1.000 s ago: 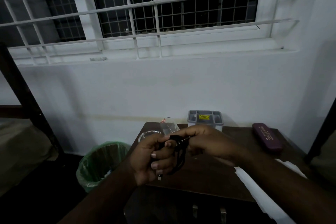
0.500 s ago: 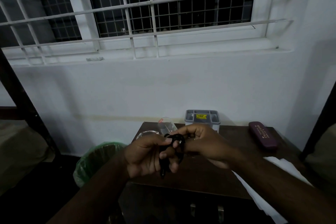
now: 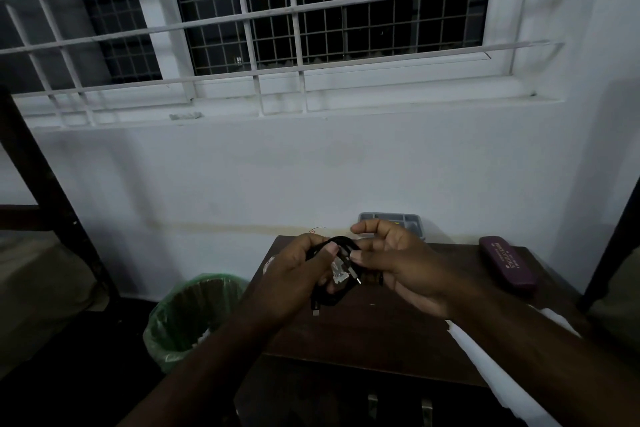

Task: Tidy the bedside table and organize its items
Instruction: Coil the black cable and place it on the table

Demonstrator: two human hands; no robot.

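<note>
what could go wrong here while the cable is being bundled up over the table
1. The black cable is coiled only loosely between the left hand and right hand, with two plug ends dangling; the loops could spring open or slip.
2. The hands work right in front of a clear glass, mostly hidden; a swinging plug or knuckle might tip it.
3. The lighting is dim, so a dropped end could be hard to spot on the dark table.

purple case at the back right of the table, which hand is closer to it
Right. The right hand is over the table's middle, on the same side as the purple case but apart from it. The left hand is farther left, gripping the black cable.
</note>
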